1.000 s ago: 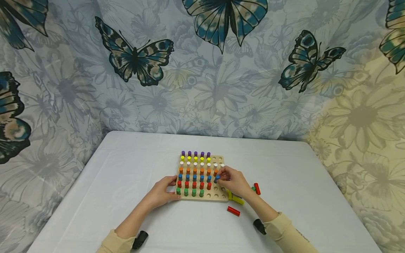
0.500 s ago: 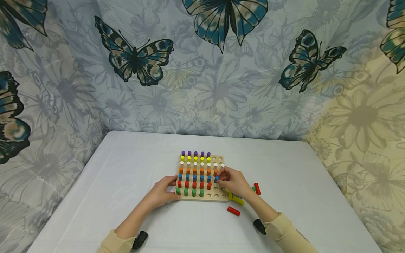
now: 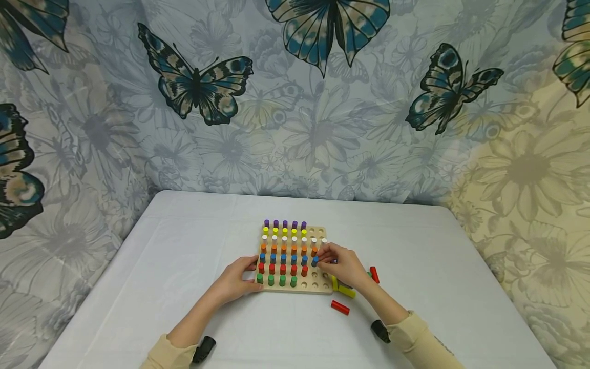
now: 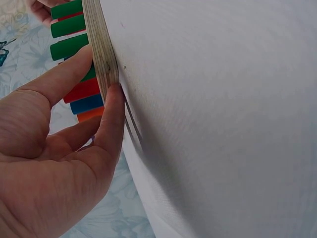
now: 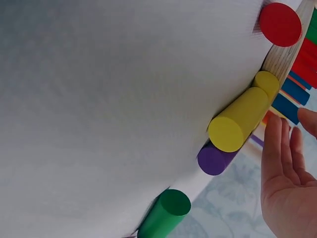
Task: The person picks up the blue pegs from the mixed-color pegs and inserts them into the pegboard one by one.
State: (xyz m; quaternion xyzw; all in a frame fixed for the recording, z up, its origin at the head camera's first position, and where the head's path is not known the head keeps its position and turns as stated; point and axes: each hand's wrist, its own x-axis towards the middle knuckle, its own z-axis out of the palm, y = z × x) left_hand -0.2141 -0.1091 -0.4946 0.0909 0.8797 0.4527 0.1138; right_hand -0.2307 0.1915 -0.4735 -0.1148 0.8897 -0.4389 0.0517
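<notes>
A wooden peg board point(image 3: 295, 290) with rows of coloured pegs lies mid-table. My left hand point(image 3: 238, 282) holds its left edge; in the left wrist view the thumb point(image 4: 74, 69) is on the top side and a finger point(image 4: 113, 104) lies along the edge. At the board's right side, my right hand point(image 3: 342, 264) pinches a blue peg point(image 3: 315, 261) at the end of the blue row. That peg stands about upright. In the right wrist view the blue peg point(image 5: 286, 108) ends at the thumb and fingers, the contact partly hidden.
Right of the board lie loose pegs: yellow point(image 3: 346, 291), red point(image 3: 340, 307), another red point(image 3: 374, 274), and in the right wrist view a purple peg point(image 5: 212, 159) and a green peg point(image 5: 171, 210). White cloth covers the table point(image 3: 207, 215). A butterfly-patterned backdrop point(image 3: 299, 128) stands behind.
The blue peg in my right hand has gone from tilted to about upright. My right hand and wrist have shifted very slightly to the right. My left hand has not moved.
</notes>
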